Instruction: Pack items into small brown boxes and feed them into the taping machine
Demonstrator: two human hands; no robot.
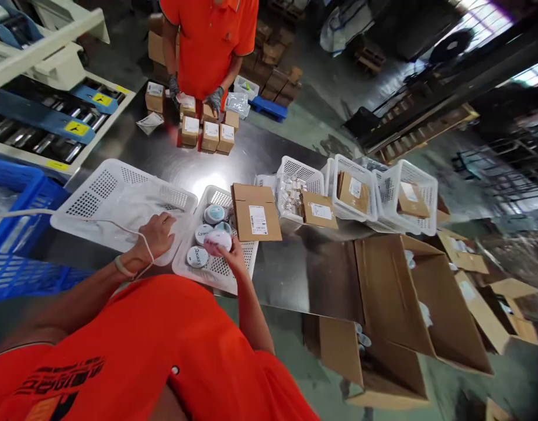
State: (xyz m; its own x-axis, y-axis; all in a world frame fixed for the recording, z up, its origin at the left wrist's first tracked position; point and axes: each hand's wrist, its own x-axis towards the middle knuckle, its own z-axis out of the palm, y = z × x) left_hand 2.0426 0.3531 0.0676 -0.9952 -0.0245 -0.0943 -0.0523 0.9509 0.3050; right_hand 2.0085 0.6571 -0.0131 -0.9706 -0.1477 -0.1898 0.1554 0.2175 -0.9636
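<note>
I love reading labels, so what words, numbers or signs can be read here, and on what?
"beauty": front tub; its start is unclear.
Pink tub in the right hand, other tubs: too blurred to read fully.
Box labels: too small.
Shirt print: too blurred.
Yellow signs: black mark, no readable words.

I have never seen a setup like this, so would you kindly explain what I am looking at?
Of course. There is no robot here: one picture, taken by a camera on a person's head, looking forward and down at two bare hands. The right hand holds a round tub over a white basket containing similar tubs. The left hand is at another white basket with clear plastic inside; whether it grips anything is unclear. The baskets stand on a metal table, and more line up to the right. Opposite, a co-worker's gloved hand rests among small cardboard boxes.
</note>
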